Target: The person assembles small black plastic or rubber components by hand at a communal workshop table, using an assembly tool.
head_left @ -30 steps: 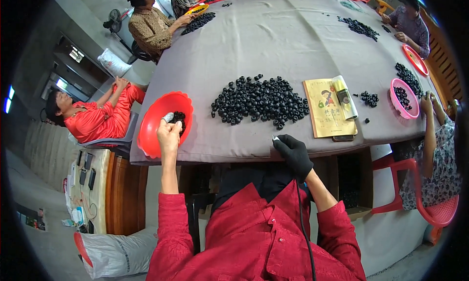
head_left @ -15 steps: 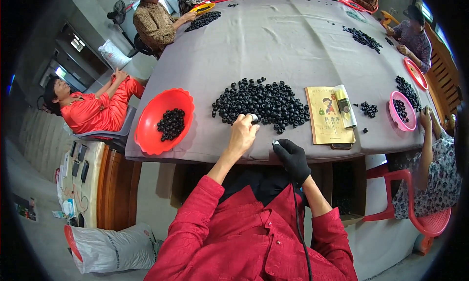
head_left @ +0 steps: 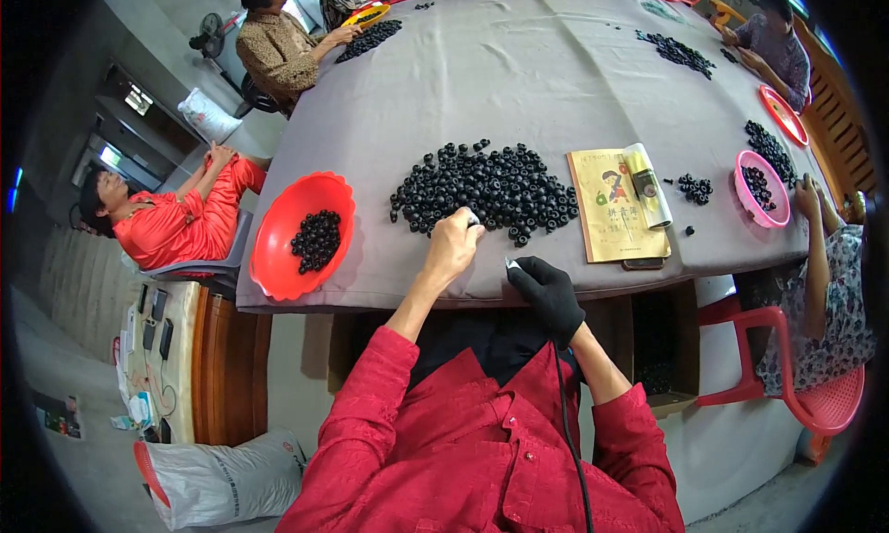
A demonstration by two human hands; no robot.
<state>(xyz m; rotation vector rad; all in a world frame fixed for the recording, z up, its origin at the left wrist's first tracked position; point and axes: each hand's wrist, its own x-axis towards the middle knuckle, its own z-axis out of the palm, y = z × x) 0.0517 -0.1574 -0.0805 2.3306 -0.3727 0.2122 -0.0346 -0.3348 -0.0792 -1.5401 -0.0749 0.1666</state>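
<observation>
My bare left hand (head_left: 452, 244) is at the near edge of a pile of small black ring-shaped parts (head_left: 486, 186). Its fingers are bent and pressed together, with something pale at the tips; whether they hold a part is hidden. To its right, above the table's front edge, my right hand (head_left: 548, 297) wears a black glove. It is closed around a small pale pointed tool (head_left: 511, 263), of which only the tip shows. The two hands are apart. Left of them, a red scalloped bowl (head_left: 269, 227) contains more black parts.
A yellow booklet (head_left: 593, 232) with a clear-and-yellow roll (head_left: 648, 188) on it lies right of the pile. Beyond are a pink basket (head_left: 748, 200) and smaller piles of parts. Other people sit around the grey-covered table (head_left: 482, 79); one in red (head_left: 190, 223) sits at left.
The view has shifted slightly, so the table's things appear a little further left. Both hands stay nearly in place, and the right one still grips its small tool.
</observation>
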